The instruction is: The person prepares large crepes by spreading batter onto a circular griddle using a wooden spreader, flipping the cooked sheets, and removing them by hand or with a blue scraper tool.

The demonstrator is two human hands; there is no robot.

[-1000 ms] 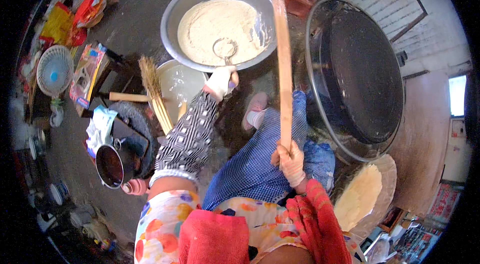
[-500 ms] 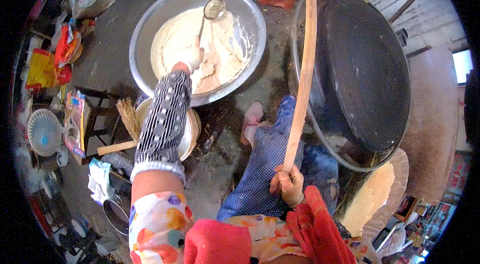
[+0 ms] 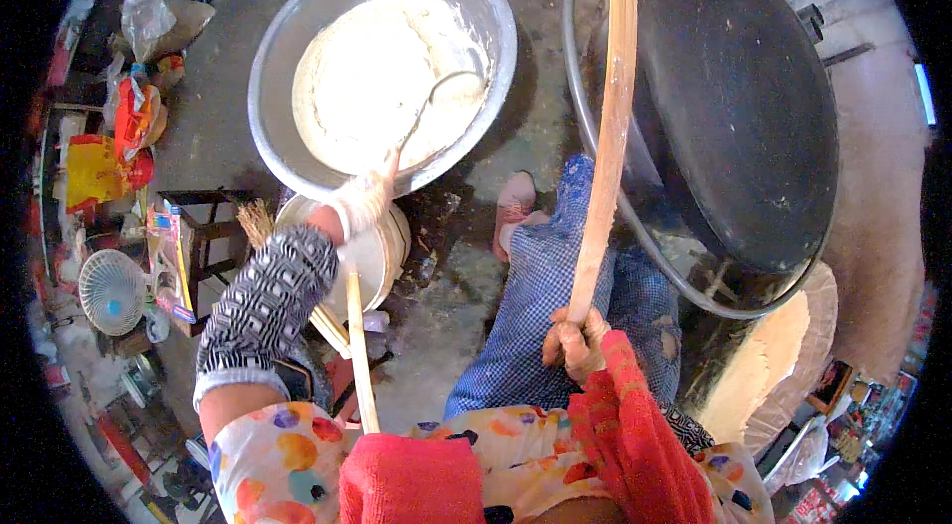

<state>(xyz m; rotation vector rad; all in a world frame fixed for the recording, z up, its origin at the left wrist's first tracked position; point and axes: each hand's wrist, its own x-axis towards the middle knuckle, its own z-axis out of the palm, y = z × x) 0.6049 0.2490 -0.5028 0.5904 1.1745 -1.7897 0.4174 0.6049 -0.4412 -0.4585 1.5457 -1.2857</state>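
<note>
My left hand (image 3: pixel 365 199) is closed round the handle of a ladle (image 3: pixel 459 88), above the near rim of a large metal basin (image 3: pixel 266 117). Pale, thick batter (image 3: pixel 362 68) fills the bottom of the basin, and the ladle's bowl lies in it toward the right. Low on the right, in front of my blue checked clothing, my right hand (image 3: pixel 577 344) grips one end of a long, slightly curved wooden strip (image 3: pixel 607 142). The strip points up and away, overlapping the left edge of a big round black griddle (image 3: pixel 739 117) from this view.
A pale bucket (image 3: pixel 397 241) stands below my left wrist, with a wooden stick (image 3: pixel 360 350) beside it and a straw brush (image 3: pixel 256 223). A thin flat sheet of pancake (image 3: pixel 754 370) lies near right. At left are a fan (image 3: pixel 111 292) and bags (image 3: pixel 94 172).
My left hand has drawn back toward me, and the ladle's bowl has moved from the basin's far side to its right part. My right hand still holds the strip.
</note>
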